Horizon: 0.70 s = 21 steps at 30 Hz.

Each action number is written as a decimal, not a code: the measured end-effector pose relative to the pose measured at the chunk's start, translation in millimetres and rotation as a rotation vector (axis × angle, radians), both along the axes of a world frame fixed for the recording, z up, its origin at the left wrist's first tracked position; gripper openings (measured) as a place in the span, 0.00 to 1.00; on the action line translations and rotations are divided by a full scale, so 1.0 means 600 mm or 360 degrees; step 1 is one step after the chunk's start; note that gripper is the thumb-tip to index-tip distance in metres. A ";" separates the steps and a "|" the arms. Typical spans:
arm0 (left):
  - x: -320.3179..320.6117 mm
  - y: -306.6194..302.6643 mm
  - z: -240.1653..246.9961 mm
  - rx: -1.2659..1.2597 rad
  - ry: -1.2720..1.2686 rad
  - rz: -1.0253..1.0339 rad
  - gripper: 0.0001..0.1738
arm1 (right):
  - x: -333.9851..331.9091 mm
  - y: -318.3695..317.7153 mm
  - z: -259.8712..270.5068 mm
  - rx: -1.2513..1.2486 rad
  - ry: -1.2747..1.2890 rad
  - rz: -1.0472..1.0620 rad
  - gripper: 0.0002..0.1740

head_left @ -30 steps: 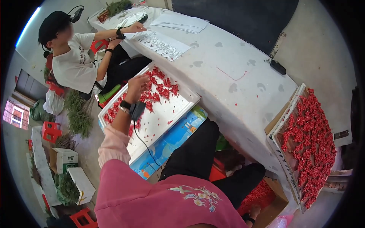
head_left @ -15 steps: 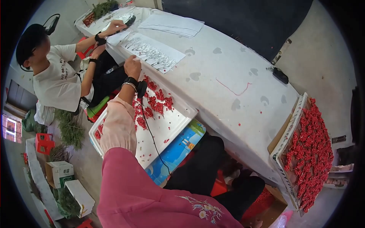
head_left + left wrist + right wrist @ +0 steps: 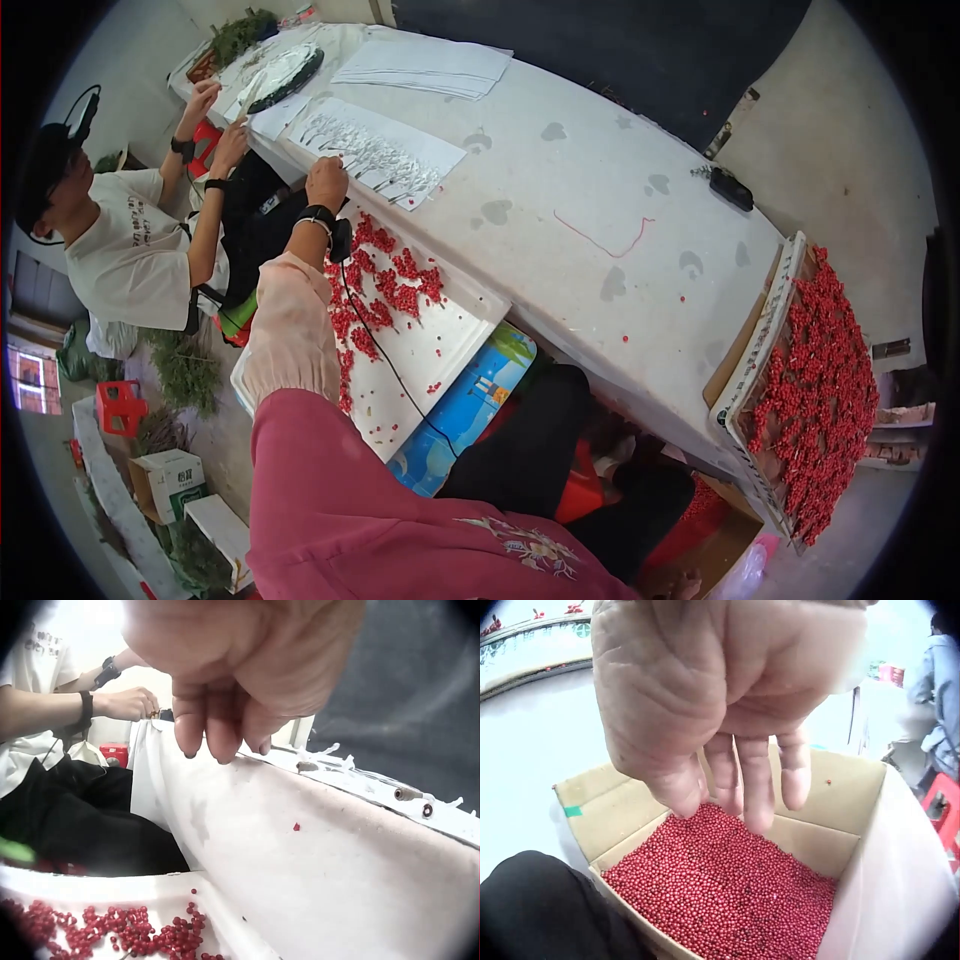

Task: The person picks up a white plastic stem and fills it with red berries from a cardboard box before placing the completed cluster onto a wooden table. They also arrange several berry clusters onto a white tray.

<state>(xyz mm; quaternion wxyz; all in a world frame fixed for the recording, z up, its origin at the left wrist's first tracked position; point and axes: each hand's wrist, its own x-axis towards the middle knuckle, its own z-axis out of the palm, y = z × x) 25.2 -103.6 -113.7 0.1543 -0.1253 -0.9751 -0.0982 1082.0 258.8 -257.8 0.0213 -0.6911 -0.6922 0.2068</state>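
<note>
My left hand (image 3: 327,183) is at the near edge of the long table, fingertips right by a white sheet (image 3: 425,150) of thin stems with white-coated tips. In the left wrist view its fingers (image 3: 214,724) point down, loosely bent; I cannot tell whether they pinch a stem. Below it, red berry sprigs (image 3: 405,297) lie in a shallow white tray (image 3: 455,335). My right hand (image 3: 727,697) hangs with loose fingers over a cardboard box (image 3: 829,787) filled with small red berries (image 3: 727,892), palm bare.
Another person (image 3: 130,235) sits at the table's far left, hands near a round dish of white paste (image 3: 285,75). Blank sheets (image 3: 425,65) lie at the back. A tilted tray (image 3: 735,430) of berry sprigs stands right. A cable (image 3: 385,355) trails from my left wrist.
My left hand has moved from over the berry tray up to the sheet of stems. The other person's hands have shifted toward the dish. My right hand stays by the box.
</note>
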 end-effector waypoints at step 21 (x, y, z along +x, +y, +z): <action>0.012 0.006 -0.020 0.0137 0.0098 0.0122 0.10 | 0.086 -0.115 0.053 0.0422 -0.0333 0.0178 0.16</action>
